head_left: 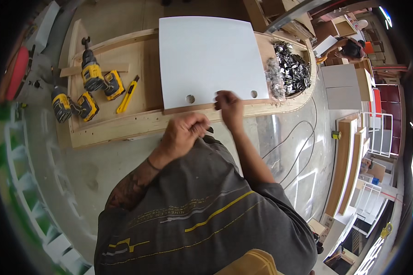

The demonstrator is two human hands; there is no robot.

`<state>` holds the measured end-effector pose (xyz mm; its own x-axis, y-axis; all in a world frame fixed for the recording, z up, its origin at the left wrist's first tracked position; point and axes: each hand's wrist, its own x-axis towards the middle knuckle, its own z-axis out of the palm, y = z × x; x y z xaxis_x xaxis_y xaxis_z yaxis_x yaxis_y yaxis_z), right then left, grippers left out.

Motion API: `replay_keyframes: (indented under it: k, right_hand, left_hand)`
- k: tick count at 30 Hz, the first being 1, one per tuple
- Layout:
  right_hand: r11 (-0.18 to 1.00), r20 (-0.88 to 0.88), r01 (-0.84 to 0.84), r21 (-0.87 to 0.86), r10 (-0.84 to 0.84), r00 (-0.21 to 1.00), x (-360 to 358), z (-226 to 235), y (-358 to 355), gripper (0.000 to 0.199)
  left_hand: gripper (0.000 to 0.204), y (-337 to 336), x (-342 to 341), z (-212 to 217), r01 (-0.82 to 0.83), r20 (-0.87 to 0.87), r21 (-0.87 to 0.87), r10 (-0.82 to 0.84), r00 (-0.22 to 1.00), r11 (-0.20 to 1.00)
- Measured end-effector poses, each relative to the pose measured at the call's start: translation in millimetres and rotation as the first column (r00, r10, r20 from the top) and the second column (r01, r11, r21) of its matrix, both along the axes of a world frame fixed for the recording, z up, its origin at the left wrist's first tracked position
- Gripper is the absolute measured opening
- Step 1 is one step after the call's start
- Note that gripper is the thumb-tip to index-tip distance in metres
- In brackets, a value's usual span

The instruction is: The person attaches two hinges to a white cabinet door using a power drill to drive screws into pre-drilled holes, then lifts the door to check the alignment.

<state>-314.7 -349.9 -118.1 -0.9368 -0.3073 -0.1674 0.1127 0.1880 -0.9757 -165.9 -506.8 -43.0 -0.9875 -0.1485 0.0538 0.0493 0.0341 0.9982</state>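
A white panel (206, 59) with two round holes near its near edge lies on a wooden workbench (124, 123). My right hand (229, 109) rests at that near edge between the holes, fingers bent down onto it; whether it holds anything is hidden. My left hand (184, 133) is closed in a fist just in front of the bench, close to my grey shirt. A small dark object (209, 130) pokes out of the fist.
Two yellow-and-black cordless drills (92, 71) (62, 104) and a yellow utility knife (127, 95) lie on the bench's left part. Clear bags of metal hardware (289, 68) sit at its right end. Cables (298, 146) run over the floor. Boards (348, 165) stand stacked right. Another person (351, 48) works far back.
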Motion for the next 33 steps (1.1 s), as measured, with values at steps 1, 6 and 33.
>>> replay_keyframes:
  k: [1,6,33]
  right_hand:
    - [0.997,-0.081,0.058,0.051,-0.054,0.995,-22,9,15,0.016]
    - [0.935,-0.381,0.244,0.259,-0.134,0.915,-141,53,77,0.020]
    - [0.826,-0.481,-0.120,0.551,0.432,0.763,-384,-47,128,0.006]
  left_hand:
    - [0.006,7,-2,12,0.027,-0.079,-0.052,-0.031,0.996,0.998]
    - [0.006,-3,-33,-12,-0.178,0.073,-0.067,0.183,0.980,0.982]
    - [0.016,100,70,-167,-0.647,0.453,-0.276,0.690,0.564,0.711]
